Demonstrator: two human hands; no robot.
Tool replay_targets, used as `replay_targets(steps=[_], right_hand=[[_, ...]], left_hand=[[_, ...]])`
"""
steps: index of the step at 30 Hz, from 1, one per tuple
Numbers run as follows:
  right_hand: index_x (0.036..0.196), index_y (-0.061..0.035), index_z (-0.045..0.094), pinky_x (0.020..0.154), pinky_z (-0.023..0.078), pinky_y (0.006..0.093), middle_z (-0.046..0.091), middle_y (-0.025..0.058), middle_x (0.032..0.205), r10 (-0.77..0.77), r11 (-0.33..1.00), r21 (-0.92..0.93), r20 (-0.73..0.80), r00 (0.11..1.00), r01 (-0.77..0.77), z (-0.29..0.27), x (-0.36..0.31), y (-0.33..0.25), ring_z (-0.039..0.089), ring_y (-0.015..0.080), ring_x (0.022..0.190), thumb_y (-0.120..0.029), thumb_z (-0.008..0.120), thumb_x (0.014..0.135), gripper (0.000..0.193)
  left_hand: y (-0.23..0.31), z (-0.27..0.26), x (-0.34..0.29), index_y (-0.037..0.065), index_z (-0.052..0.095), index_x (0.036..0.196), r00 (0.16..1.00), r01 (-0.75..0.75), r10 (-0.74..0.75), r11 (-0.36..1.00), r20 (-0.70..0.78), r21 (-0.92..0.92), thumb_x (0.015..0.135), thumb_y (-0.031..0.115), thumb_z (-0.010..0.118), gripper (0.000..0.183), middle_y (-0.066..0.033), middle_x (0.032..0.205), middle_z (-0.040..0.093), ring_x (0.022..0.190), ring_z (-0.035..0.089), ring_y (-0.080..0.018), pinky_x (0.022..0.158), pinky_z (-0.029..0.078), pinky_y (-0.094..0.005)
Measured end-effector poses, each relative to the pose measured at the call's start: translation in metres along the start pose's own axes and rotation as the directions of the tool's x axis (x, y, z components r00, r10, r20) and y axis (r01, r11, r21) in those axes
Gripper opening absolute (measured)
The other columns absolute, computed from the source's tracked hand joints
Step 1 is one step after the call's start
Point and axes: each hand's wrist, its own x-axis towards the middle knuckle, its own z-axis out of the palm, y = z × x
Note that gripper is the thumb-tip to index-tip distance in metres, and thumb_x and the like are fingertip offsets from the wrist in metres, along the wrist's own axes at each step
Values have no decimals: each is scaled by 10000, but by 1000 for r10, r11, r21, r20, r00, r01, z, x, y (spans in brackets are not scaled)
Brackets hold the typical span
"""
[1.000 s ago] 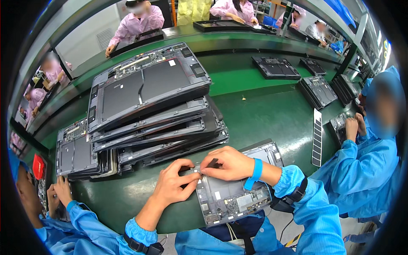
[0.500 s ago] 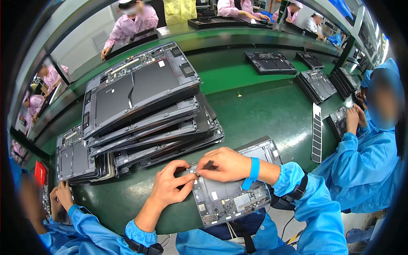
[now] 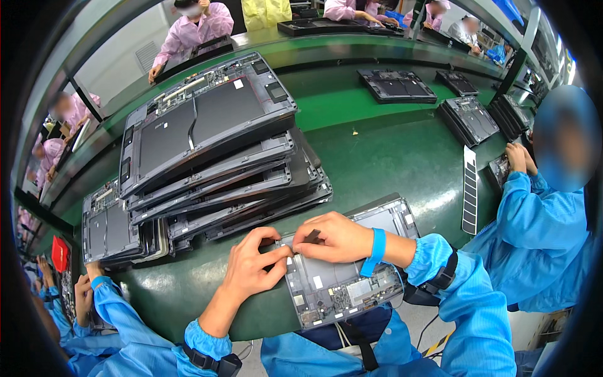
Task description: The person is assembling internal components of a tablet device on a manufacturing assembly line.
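Observation:
An opened laptop base (image 3: pixel 342 276) lies in front of me, its circuit board showing along the near side. My right hand (image 3: pixel 333 239), with a blue wrist band, pinches a small dark strip (image 3: pixel 312 236) above the base's left part. My left hand (image 3: pixel 254 264) is curled at the left edge of the base, its fingertips meeting those of the right hand. Whatever lies between the left fingertips is too small and covered to make out.
A tall, uneven stack of laptop bases (image 3: pixel 207 125) stands at the left, a lower stack (image 3: pixel 110 229) beside it. More bases (image 3: pixel 399 85) sit farther back and right. A white strip of black labels (image 3: pixel 470 191) lies right. Blue-sleeved co-workers (image 3: pixel 540 220) flank me on both sides.
Both hands stay at the left edge of the base, barely shifted. The co-worker at the left has moved their hands, and the one at the right has leaned slightly.

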Motion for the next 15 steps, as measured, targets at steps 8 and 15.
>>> replay_targets(steps=[8, 15], right_hand=[[932, -25, 660, 572, 510, 340, 668, 120, 843, -29, 1000, 0, 24, 999, 29, 0, 0, 3, 646, 255, 687, -158, 641, 866, 150], [878, -17, 673, 627, 517, 369, 667, 125, 818, -59, 995, -73, 62, 996, 64, -7, 2, 4, 633, 293, 714, -151, 651, 854, 139]], left_hand=[[2, -1, 0, 125, 733, 831, 1000, 13, -13, 1000, 7, 11, 686, 98, 681, 157, -93, 966, 594, 811, 643, -272, 706, 562, -359], [0, 0, -1, 126, 732, 840, 1000, 8, -8, 1000, 10, 13, 686, 101, 681, 164, -90, 970, 593, 808, 643, -269, 700, 562, -359]])
